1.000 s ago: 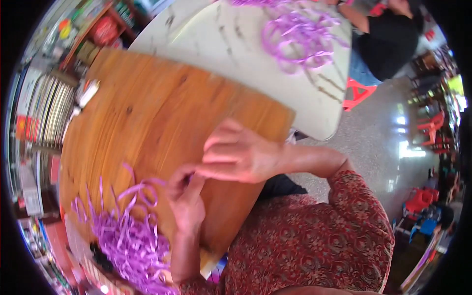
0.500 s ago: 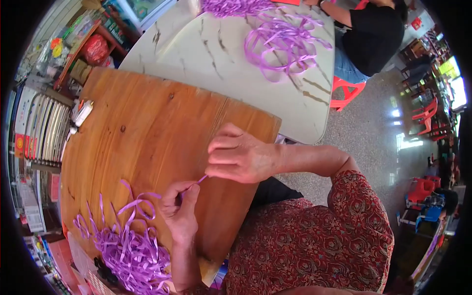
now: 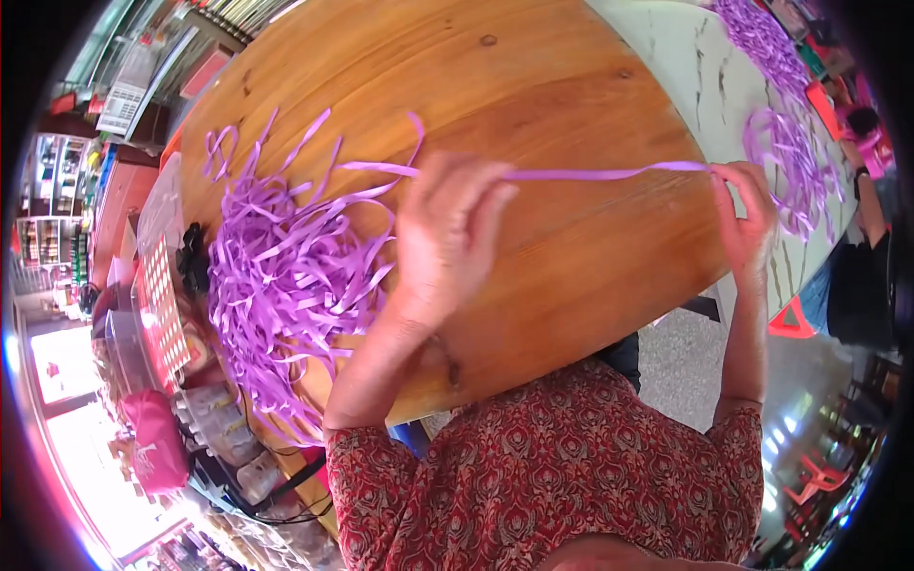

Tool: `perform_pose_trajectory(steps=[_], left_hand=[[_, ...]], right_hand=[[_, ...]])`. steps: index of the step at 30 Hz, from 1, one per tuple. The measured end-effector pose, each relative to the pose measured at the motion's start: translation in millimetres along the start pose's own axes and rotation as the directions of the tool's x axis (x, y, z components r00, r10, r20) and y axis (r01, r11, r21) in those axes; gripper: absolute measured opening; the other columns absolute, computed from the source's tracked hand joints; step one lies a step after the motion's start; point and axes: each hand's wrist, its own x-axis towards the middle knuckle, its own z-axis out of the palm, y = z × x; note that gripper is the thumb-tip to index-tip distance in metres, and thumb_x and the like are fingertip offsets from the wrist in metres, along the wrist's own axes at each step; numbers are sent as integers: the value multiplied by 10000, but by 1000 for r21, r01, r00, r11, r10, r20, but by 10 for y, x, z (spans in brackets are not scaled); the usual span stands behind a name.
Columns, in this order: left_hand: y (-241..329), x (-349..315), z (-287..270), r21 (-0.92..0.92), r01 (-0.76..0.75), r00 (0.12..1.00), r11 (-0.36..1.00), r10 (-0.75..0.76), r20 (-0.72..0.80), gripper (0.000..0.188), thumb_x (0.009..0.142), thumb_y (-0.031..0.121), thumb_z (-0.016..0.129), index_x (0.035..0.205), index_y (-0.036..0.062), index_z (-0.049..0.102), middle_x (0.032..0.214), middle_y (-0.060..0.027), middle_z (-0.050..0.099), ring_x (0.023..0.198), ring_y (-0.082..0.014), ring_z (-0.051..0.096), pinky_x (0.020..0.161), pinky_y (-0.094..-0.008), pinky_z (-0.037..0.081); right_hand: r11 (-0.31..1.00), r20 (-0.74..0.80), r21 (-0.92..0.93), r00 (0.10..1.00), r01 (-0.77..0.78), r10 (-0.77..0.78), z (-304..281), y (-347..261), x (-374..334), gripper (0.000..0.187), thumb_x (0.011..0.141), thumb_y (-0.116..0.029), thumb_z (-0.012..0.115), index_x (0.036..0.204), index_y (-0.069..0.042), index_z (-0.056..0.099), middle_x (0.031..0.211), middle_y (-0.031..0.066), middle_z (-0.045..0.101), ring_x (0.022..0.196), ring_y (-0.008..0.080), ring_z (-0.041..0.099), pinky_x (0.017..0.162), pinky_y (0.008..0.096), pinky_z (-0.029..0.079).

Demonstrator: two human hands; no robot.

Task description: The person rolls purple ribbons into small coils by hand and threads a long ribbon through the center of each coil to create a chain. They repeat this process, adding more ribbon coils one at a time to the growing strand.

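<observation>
A narrow purple ribbon (image 3: 600, 175) stretches level between my two hands above the wooden table (image 3: 562, 257). Its right end is pinched between the thumb and fingers of my right hand (image 3: 750, 217), close to the table's right edge. My left hand (image 3: 446, 233) is curled round the ribbon, slightly blurred, and a short length sticks out beyond it to the left. To the left of that hand lies a big tangled heap of purple ribbons (image 3: 286, 271), several loose ends fanning away from it across the wood.
At the upper right, a white marbled table (image 3: 666, 48) bears a loose bundle of purple ribbon (image 3: 788, 171) and a denser purple pile (image 3: 762, 48). Another person (image 3: 857, 285) in dark clothes sits beside it. A pink bag (image 3: 155, 443) and clear containers stand at the lower left.
My hands were close together and are now far apart, with the ribbon drawn out between them. The view has swung left, bringing the ribbon heap nearer the middle.
</observation>
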Motion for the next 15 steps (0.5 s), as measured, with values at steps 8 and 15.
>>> perform_pose_trajectory(steps=[8,15], left_hand=[[-396,-262,-596,166,410,911,897,-395,-120,73,739,12,656,807,18,631,733,-118,552,695,-263,569,614,-346,451],[-425,-457,-298,429,114,983,896,-165,83,224,679,210,742,721,44,597,779,-101,533,731,-287,521,632,-411,400]], right_hand=[[984,124,-83,982,156,-145,306,-358,209,257,787,-22,624,1044,-33,615,1043,93,582,989,275,540,834,368,432],[846,222,239,821,476,-525,787,-1122,460,303,724,-78,682,1021,-58,627,1031,56,589,961,241,544,832,373,419]])
